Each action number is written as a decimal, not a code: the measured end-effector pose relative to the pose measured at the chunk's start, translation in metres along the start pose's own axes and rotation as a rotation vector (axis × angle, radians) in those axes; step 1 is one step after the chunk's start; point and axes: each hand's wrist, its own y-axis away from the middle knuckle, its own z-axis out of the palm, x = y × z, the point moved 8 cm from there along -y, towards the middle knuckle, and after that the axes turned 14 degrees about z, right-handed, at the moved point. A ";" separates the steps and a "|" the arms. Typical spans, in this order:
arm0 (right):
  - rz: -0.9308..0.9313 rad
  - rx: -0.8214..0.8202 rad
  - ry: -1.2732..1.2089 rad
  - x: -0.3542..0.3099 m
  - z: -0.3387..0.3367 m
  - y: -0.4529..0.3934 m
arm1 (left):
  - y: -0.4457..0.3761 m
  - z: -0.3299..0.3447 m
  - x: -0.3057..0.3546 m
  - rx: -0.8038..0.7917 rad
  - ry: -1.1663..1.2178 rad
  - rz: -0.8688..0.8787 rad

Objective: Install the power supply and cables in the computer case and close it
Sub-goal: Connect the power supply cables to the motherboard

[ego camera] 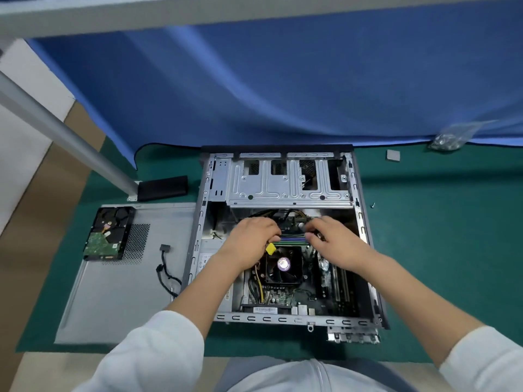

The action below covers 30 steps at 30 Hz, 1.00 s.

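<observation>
The open computer case (363, 222) lies flat on the green mat with its motherboard and CPU fan (283, 264) showing. The grey power supply (206, 261) sits at the case's left wall, partly under my left forearm. Black and yellow cables (285, 214) bunch just beyond my hands. My left hand (250, 240) curls over the left end of the memory slots (293, 239), and a yellow connector (270, 248) sticks out beneath its fingers. My right hand (336, 244) pinches a small cable plug (303, 228) at the slots' right end. The side panel (119, 292) lies to the left of the case.
A hard drive (109, 234) and a loose black cable (167, 268) rest on the side panel. A black block (162, 188) and a metal pole (65, 134) stand at the back left. A bag of screws (450, 138), a grey pad (393, 155) and one screw (373, 205) lie right of the case.
</observation>
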 end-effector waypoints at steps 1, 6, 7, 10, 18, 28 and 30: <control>-0.024 -0.024 0.053 0.001 0.002 0.004 | 0.004 -0.002 -0.004 0.026 0.006 -0.011; -0.076 -0.048 0.381 0.014 0.015 0.023 | 0.032 -0.004 -0.028 0.282 0.336 -0.268; -0.076 -0.041 0.425 0.017 0.016 0.026 | 0.036 -0.005 -0.034 0.363 0.438 -0.332; -0.090 -0.060 0.344 0.013 0.019 0.032 | 0.045 -0.006 -0.046 0.507 0.562 -0.448; -0.139 -0.257 -0.161 -0.064 0.066 0.030 | 0.015 0.000 -0.005 0.459 0.853 -0.384; 0.232 -0.178 -0.629 0.002 0.036 0.030 | 0.027 0.043 0.032 0.085 0.415 -0.336; 0.209 -0.157 -0.580 -0.003 0.036 0.029 | 0.021 0.040 0.037 0.058 0.345 -0.321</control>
